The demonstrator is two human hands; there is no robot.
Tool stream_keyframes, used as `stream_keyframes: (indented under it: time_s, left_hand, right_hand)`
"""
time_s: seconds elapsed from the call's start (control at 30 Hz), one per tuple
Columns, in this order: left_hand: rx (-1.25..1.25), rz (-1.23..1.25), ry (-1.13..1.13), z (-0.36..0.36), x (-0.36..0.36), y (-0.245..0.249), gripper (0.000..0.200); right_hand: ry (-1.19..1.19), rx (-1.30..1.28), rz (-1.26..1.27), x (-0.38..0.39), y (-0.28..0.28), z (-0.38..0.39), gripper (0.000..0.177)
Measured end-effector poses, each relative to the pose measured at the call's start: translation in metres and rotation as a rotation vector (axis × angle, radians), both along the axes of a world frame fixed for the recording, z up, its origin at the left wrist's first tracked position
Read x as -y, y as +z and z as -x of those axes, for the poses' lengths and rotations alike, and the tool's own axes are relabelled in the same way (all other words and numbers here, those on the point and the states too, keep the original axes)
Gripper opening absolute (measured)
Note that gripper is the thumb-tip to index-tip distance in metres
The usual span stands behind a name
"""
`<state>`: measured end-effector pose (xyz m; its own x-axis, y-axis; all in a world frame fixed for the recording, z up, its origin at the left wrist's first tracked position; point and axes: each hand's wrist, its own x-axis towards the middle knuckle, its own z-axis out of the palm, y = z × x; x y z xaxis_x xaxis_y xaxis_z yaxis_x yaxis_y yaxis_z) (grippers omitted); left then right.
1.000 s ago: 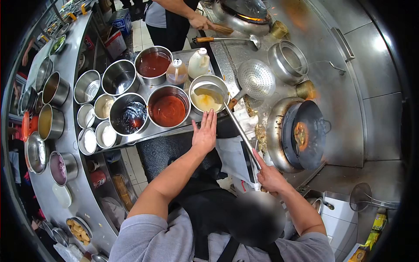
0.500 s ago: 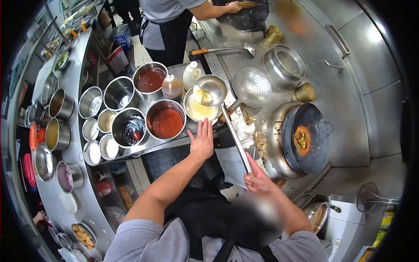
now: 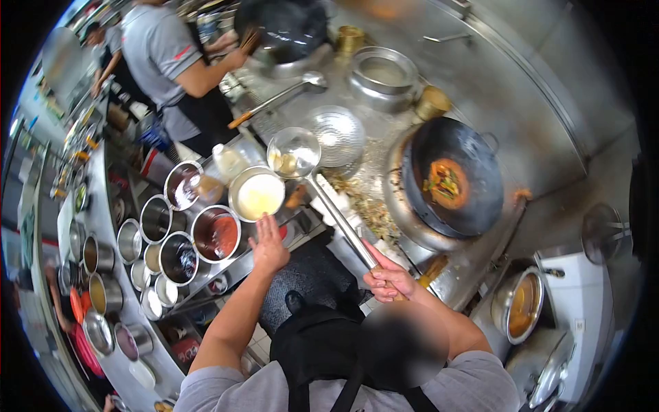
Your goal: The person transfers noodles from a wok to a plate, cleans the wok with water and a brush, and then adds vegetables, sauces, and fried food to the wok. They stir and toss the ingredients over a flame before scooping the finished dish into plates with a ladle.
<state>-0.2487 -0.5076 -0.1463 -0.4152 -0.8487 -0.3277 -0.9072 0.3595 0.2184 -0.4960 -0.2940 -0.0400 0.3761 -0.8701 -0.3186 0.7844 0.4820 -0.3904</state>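
Note:
My right hand [image 3: 388, 278] is wrapped round the wooden end of a long metal ladle [image 3: 340, 218]. The ladle's bowl, with a little yellowish stuff in it, is above the counter beside a pot of pale yellow liquid [image 3: 257, 197]. My left hand [image 3: 270, 247] reaches to the near rim of that pot with its fingers spread and holds nothing. A perforated strainer [image 3: 334, 136] lies just beyond the ladle's bowl. On the stove to the right, a black wok [image 3: 473, 185] contains orange sauce with green pieces [image 3: 445, 184].
Pots of red sauce [image 3: 223, 237] and dark sauce [image 3: 180, 258] stand left of my left hand. A co-worker [image 3: 161, 62] is at another wok [image 3: 283, 24] at the top. A second ladle [image 3: 274, 101] lies on the counter; a metal bowl [image 3: 525, 305] is at right.
The view has turned towards the right, so the pots and co-worker appear further left. The ladle's bowl has shifted from over the pale pot to beside it, towards the wok.

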Motion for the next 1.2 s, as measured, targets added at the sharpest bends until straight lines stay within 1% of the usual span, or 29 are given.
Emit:
stream_keyframes:
  time_s: [0.03, 0.1, 0.13, 0.2, 0.23, 0.3, 0.33, 0.37, 0.43, 0.5, 0.53, 0.57, 0.6, 0.63, 0.67, 0.7, 0.77, 0.8, 0.83, 0.87, 0.9, 0.97, 1.0, 1.1, 1.13, 1.17, 1.2]
  left_hand:
    - [0.009, 0.005, -0.009, 0.0, 0.0, -0.004, 0.101]
    - [0.008, 0.015, -0.008, 0.001, -0.001, -0.002, 0.103]
    - [-0.001, 0.007, 0.001, 0.002, -0.002, -0.002, 0.106]
    - [0.026, 0.039, -0.01, 0.005, -0.004, -0.007, 0.104]
    - [0.002, 0.061, 0.0, 0.006, -0.003, -0.015, 0.102]
    - [-0.049, 0.062, -0.029, 0.006, -0.006, -0.009, 0.102]
    - [-0.059, 0.053, -0.026, 0.008, -0.006, -0.004, 0.101]
    - [-0.062, 0.059, -0.025, 0.007, -0.002, -0.011, 0.101]
    - [-0.205, 0.151, -0.082, -0.005, 0.009, -0.038, 0.098]
    - [-0.374, 0.165, -0.091, -0.012, 0.011, -0.039, 0.087]
    - [-0.488, 0.109, -0.019, -0.012, 0.004, -0.034, 0.083]
    - [-0.537, 0.07, -0.003, -0.014, -0.005, -0.028, 0.081]
    - [-0.503, 0.052, 0.015, -0.011, -0.025, -0.015, 0.079]
    - [-0.539, 0.132, -0.058, -0.02, -0.036, -0.03, 0.079]
    - [-0.542, 0.068, 0.022, -0.022, -0.057, -0.019, 0.079]
    - [-0.586, 0.072, 0.051, -0.03, -0.077, -0.012, 0.081]
    - [-0.573, 0.053, 0.186, -0.052, -0.111, -0.012, 0.075]
    - [-0.559, 0.085, 0.24, -0.071, -0.123, -0.008, 0.075]
    - [-0.532, 0.048, 0.31, -0.089, -0.138, -0.005, 0.074]
    - [-0.511, -0.002, 0.377, -0.107, -0.157, -0.005, 0.073]
    - [-0.481, 0.145, 0.407, -0.133, -0.171, -0.016, 0.07]
    - [-0.5, 0.195, 0.597, -0.178, -0.2, -0.013, 0.069]
    - [-0.499, 0.265, 0.636, -0.203, -0.213, -0.018, 0.068]
    - [-0.538, 0.435, 0.802, -0.271, -0.251, -0.039, 0.064]
    - [-0.705, 0.349, 1.035, -0.283, -0.259, -0.031, 0.06]
    - [-0.756, 0.368, 1.175, -0.296, -0.269, -0.023, 0.055]
    - [-0.821, 0.527, 1.193, -0.319, -0.28, -0.032, 0.052]
  right_hand:
    - [-0.04, 0.067, -0.004, -0.013, 0.006, 0.008, 0.078]
    - [-0.113, 0.048, 0.006, -0.04, 0.02, 0.021, 0.077]
    - [-0.147, 0.01, 0.019, -0.053, 0.029, 0.026, 0.078]
    - [-0.206, -0.072, 0.046, -0.077, 0.042, 0.036, 0.08]
    - [-0.237, -0.093, 0.039, -0.088, 0.047, 0.041, 0.08]
    - [-0.253, -0.221, -0.006, -0.103, 0.065, 0.046, 0.081]
    - [-0.261, -0.224, -0.001, -0.108, 0.069, 0.047, 0.081]
    - [-0.259, -0.228, -0.004, -0.111, 0.073, 0.048, 0.081]
    - [-0.231, -0.227, 0.003, -0.113, 0.074, 0.05, 0.081]
    - [-0.175, -0.215, 0.01, -0.109, 0.069, 0.046, 0.082]
    - [-0.14, -0.209, 0.013, -0.104, 0.064, 0.044, 0.083]
    - [-0.071, -0.194, 0.033, -0.095, 0.059, 0.041, 0.083]
    - [-0.022, -0.31, 0.0, -0.085, 0.057, 0.038, 0.084]
    - [0.034, -0.434, -0.025, -0.076, 0.056, 0.036, 0.085]
    - [0.095, -0.571, 0.026, -0.064, 0.048, 0.034, 0.087]
    - [0.14, -0.653, 0.001, -0.052, 0.046, 0.03, 0.087]
    - [0.26, -0.898, 0.104, -0.029, 0.022, 0.032, 0.086]
    - [0.308, -0.983, 0.157, -0.016, 0.017, 0.03, 0.086]
    - [0.35, -1.069, 0.202, -0.007, 0.012, 0.028, 0.085]
    - [0.362, -1.075, 0.22, 0.001, 0.009, 0.025, 0.084]
    - [0.38, -1.199, 0.296, 0.006, 0.01, 0.02, 0.083]
    - [0.411, -1.167, 0.311, 0.016, 0.004, 0.013, 0.082]
    - [0.415, -1.124, 0.299, 0.019, 0.005, 0.008, 0.082]
    - [0.378, -1.007, 0.148, 0.027, 0.008, -0.016, 0.082]
    - [0.366, -0.932, 0.129, 0.031, 0.006, -0.02, 0.082]
    - [0.368, -0.856, 0.108, 0.036, 0.002, -0.021, 0.082]
    - [0.37, -0.71, 0.111, 0.041, -0.008, -0.02, 0.08]
